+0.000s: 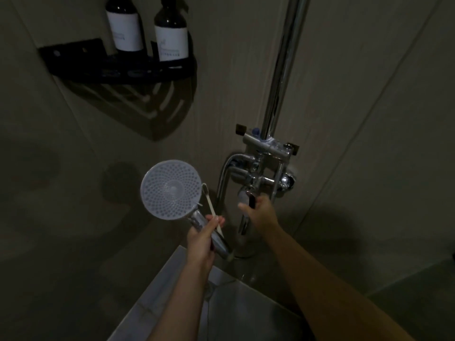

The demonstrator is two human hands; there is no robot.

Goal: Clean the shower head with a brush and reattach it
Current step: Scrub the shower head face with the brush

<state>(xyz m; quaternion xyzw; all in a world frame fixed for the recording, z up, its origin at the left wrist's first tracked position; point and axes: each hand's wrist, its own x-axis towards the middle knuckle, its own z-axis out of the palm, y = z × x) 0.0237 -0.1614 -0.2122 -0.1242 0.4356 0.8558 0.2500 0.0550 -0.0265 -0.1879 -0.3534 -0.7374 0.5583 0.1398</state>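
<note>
- While the left hand (200,238) grips its chrome handle, the shower head (171,190) is held detached at centre, its round face tilted up toward the camera.
- Face: pale, translucent, covered in rings of small nozzle holes round a smooth central disc; handle chrome and reflective.
- Left-hand fingers are curled round the handle and also pinch a slim white brush (212,208) against it; the bristle end rests at the right rim of the face.
- Right hand (261,212) reaches to the chrome mixer valve (264,168) just right of the shower head; thumb and fingers pinch a dark lever (251,200) at its near end.
- A chrome riser pipe (284,62) runs up from the valve along the far wall.
- Far left: a black corner shelf (118,67) carries two dark bottles (172,30) with white labels.
- Walls (369,119) are plain grey panels; lighting dim, with heavy shadow under the shelf.
- A pale ledge (157,291) lies near, below the forearms.
</note>
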